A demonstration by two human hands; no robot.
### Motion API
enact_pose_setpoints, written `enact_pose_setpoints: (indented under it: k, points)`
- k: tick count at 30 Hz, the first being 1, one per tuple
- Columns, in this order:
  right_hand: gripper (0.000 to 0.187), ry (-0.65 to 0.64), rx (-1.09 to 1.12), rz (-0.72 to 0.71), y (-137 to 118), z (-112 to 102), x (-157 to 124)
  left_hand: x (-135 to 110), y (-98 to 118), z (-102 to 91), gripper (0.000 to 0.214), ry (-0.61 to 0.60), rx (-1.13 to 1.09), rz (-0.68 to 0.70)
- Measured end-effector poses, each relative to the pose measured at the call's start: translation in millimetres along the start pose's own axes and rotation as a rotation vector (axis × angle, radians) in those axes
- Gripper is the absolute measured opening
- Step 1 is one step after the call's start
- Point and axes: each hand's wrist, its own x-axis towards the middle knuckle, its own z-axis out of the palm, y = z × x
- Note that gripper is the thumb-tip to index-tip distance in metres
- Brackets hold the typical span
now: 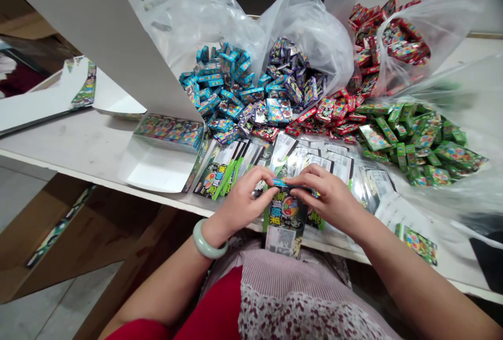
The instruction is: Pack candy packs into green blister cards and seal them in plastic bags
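The left hand (245,198) and right hand (328,196) are curled inward, fingertips pinching a slim blue box (294,186) between them. Its long axis runs crosswise, dipping slightly toward the right hand. Directly beneath the hands lies a printed card (285,219), with more printed cards (251,164) fanned just beyond. Further out, heaps of blue boxes (220,88), purple boxes (293,70) and green boxes (412,141) lie loose, far outnumbering the few boxes set in a tidy row (168,131) ahead and to the left of the hands: most are unordered, only that row lined up.
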Motion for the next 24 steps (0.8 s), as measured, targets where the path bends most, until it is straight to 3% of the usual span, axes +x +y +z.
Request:
enact_pose_setpoints:
  k: [5, 11, 15, 18, 21, 24]
  points:
    - [0.018, 0.027, 0.032, 0.012, 1, 2, -3, 8, -6, -5.6, 0.011, -0.05, -0.329, -0.244]
    - [0.019, 0.034, 0.034, 0.016, 1, 3, -4, 31, -6, -21.7, 0.011, -0.248, -0.33, -0.352]
    - [0.019, 0.037, 0.038, 0.028, 2, 6, -4, 42, -1, -24.5, 0.011, -0.347, -0.262, -0.334]
    - [0.017, 0.038, 0.059, 0.049, 2, 7, -6, 45, 4, -23.5, 0.01, -0.369, -0.168, -0.241]
    - [0.015, 0.054, 0.075, 0.068, 3, 5, -9, 42, 5, -23.6, 0.013, -0.397, -0.147, -0.169]
    - [0.014, 0.053, 0.067, 0.073, 3, 5, -9, 31, 1, -20.7, 0.013, -0.418, -0.231, -0.182]
